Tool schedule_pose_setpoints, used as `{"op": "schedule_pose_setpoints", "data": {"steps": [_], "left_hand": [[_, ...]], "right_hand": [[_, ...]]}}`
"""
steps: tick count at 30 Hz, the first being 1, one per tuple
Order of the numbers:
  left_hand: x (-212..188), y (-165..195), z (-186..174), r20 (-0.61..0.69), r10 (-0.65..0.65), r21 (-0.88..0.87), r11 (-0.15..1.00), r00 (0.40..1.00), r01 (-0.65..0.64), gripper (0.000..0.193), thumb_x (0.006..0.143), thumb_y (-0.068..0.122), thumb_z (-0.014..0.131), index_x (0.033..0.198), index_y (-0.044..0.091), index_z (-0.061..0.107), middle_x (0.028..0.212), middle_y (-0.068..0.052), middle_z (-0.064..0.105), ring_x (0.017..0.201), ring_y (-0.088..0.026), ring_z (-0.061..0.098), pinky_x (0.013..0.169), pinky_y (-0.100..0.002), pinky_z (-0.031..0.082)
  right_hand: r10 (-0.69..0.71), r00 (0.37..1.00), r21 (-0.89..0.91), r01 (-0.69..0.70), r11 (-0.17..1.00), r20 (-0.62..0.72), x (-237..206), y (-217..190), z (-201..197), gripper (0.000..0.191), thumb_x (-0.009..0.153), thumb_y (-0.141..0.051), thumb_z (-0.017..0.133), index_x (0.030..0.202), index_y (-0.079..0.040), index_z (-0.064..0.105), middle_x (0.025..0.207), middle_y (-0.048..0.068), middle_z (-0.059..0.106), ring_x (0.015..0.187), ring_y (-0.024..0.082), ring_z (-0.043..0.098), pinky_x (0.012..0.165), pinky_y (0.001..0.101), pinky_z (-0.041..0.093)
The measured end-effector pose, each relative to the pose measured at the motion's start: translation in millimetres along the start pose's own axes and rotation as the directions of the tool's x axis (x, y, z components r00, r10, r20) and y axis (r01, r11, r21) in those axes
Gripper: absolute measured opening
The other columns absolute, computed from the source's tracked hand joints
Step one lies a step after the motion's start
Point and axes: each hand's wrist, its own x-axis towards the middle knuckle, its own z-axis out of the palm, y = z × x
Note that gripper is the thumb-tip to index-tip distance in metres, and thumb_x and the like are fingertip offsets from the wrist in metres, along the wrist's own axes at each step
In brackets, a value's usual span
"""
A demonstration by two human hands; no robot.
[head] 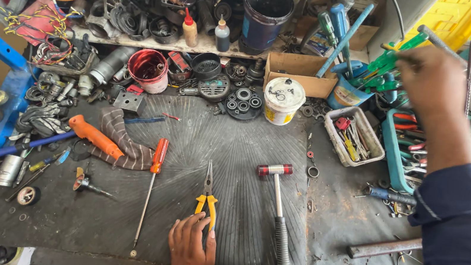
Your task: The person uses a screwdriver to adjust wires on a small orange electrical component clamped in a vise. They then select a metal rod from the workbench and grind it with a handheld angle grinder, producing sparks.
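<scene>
The left hand (191, 253) lies flat and spread, touching the yellow-handled metal pliers (207, 198), while the right hand (433, 79) pinches a thin grey metal rod (438, 42) up among green-handled screwdrivers (387, 64).

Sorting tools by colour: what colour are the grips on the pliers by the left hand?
Yellow grips on the pliers, beside the left hand; head view.

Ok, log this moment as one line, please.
left hand: flat on mat, touching yellow-handled pliers | right hand: raised among green-handled screwdrivers | hammer: lying untouched

Your yellow-handled pliers (207, 200) lay flat on the dark mat, jaws closed, pointing away from you; the green-handled screwdrivers (388, 66) stood bunched, tilted, far right.
</scene>
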Motion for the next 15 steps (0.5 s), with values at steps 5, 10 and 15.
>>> {"op": "schedule_pose_setpoints", "data": {"steps": [5,10,15], "left_hand": [[-0.5,-0.1,-3.5,0.000,0.031,-0.011,0.999,1.000,-0.031,0.037,0.090,0.023,0.062,0.125,0.010,0.059,0.131,-0.007,0.061,0.127,-0.030,0.054,0.113,-0.057,0.033],[0.1,-0.7,-3.7,0.002,0.029,-0.017,0.999,1.000,-0.029,0.036,0.091,0.024,0.062,0.125,0.010,0.059,0.132,-0.007,0.061,0.128,-0.030,0.053,0.114,-0.057,0.032],[-2.1,-0.1,-3.3,0.019,0.012,-0.014,1.000,1.000,-0.012,0.036,0.091,0.024,0.062,0.124,0.010,0.059,0.132,-0.007,0.061,0.128,-0.031,0.052,0.114,-0.058,0.031]], "right_hand": [[-0.112,0.979,-0.029,0.109,0.994,-0.170,-14.0,-20.8,0.2,0.013,0.104,-0.007,0.080,0.114,-0.001,0.077,0.108,0.012,0.075,0.096,0.021,0.074,0.091,0.0341,0.059],[-0.197,0.931,-0.081,0.181,0.980,-0.306,-14.2,-33.1,-18.9,0.013,0.097,0.003,0.077,0.110,0.002,0.075,0.106,0.015,0.074,0.100,0.026,0.074,0.090,0.0343,0.060],[-0.020,0.978,0.086,0.038,0.996,-0.206,-20.9,-35.6,0.2,0.018,0.097,-0.007,0.077,0.113,-0.002,0.071,0.106,0.011,0.075,0.095,0.022,0.074,0.088,0.0318,0.058]]}}
